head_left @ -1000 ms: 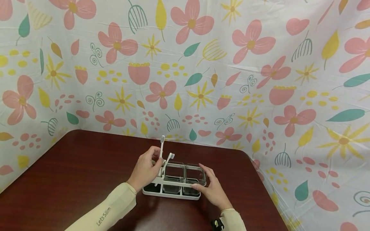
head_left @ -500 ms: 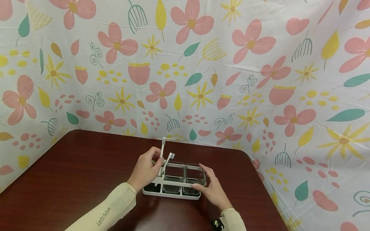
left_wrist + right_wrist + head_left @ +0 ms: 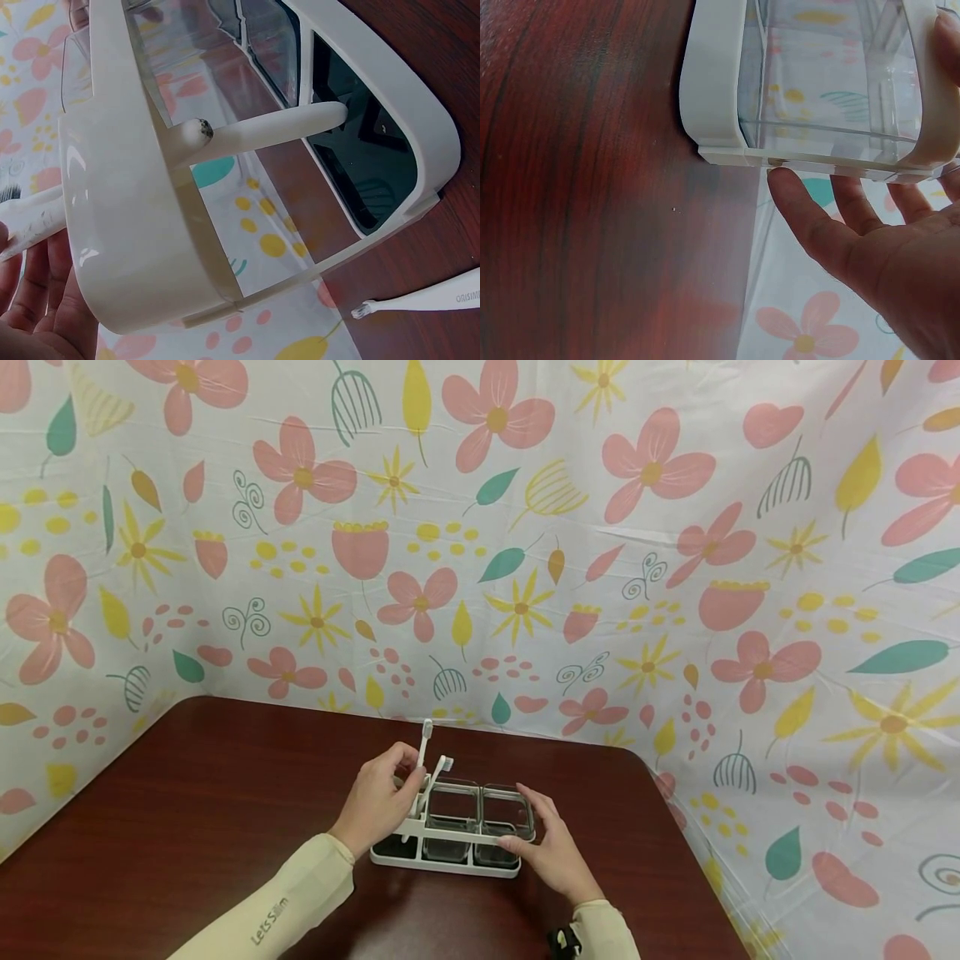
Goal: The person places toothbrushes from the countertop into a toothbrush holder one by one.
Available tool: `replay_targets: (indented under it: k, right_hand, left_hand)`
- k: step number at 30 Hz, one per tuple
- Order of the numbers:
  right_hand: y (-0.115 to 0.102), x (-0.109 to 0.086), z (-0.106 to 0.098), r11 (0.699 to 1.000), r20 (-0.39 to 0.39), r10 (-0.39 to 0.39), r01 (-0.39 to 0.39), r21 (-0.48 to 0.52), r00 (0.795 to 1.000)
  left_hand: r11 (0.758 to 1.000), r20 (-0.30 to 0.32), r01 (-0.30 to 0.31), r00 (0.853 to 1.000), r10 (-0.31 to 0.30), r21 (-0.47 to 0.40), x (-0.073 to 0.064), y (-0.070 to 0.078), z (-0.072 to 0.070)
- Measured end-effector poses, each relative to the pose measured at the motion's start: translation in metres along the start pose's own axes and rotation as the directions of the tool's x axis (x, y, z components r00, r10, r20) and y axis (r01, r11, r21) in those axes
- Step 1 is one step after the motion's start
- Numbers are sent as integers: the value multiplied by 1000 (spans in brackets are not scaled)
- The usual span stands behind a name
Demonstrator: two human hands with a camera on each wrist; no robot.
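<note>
My left hand (image 3: 382, 795) pinches a white toothbrush (image 3: 425, 743) upright, head up, at the left end of a white toothbrush holder (image 3: 450, 836). A second toothbrush (image 3: 438, 770) leans right in the same left opening. In the left wrist view, one handle (image 3: 277, 126) slants through the opening to the dark base, and a round, dark-specked end (image 3: 196, 133) pokes just below the upper frame. Which brush each belongs to I cannot tell. My right hand (image 3: 551, 852) grips the holder's right end, thumb in front, fingers round the side.
Two clear cups (image 3: 453, 806) sit in the holder's middle and right openings. On the brown table (image 3: 247, 793), the left wrist view shows a slim white brush-like stick (image 3: 427, 296) with lettering. Behind the table hangs a flowered cloth (image 3: 480, 610).
The toothbrush in my left hand has sunk slightly and its head has shifted a little right. My right hand and the holder look unmoved.
</note>
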State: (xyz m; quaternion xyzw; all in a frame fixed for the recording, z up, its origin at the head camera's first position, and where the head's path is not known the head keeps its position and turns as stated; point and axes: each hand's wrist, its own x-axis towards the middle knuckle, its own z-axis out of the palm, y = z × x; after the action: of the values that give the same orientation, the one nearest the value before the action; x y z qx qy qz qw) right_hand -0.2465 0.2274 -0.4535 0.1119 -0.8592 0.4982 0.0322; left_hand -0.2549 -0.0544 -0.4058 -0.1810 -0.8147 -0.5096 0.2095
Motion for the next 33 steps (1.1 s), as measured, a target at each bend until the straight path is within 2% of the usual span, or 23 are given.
replay_targets:
  k: [9,21,33]
  right_hand:
    - [2,0,-1,1000,2,-19,19,7,1000]
    - [-1,0,-1,1000,4,5,-5,0,1000]
    - [2,0,0,1000,0,-9,9,-5,1000]
  left_hand:
    - [1000,-14,-3,1000,4,14,-1,-1,1]
    - [1000,-27,-3,1000,4,31,0,-2,1]
    - [999,-23,-10,1000,11,48,-1,0,1]
